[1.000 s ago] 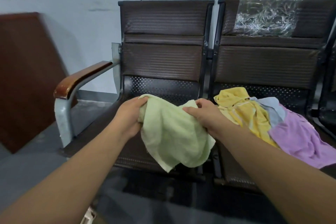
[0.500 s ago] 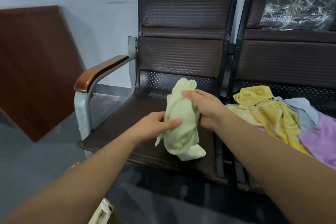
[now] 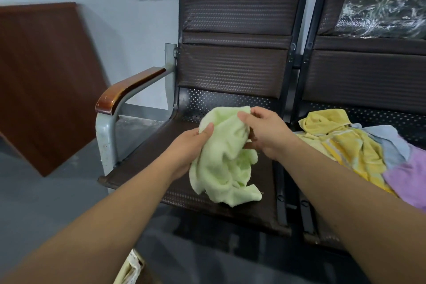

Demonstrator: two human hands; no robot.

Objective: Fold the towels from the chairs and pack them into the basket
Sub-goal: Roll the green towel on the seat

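Towel [image 3: 224,157], pale green, crumpled, gripped by both hands above seat [image 3: 147,159]

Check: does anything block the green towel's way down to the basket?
Nothing visible does. The left hand and right hand grip the green towel over the chair seat. The basket shows only a corner at the bottom edge. Past the seat's front, only floor lies between.
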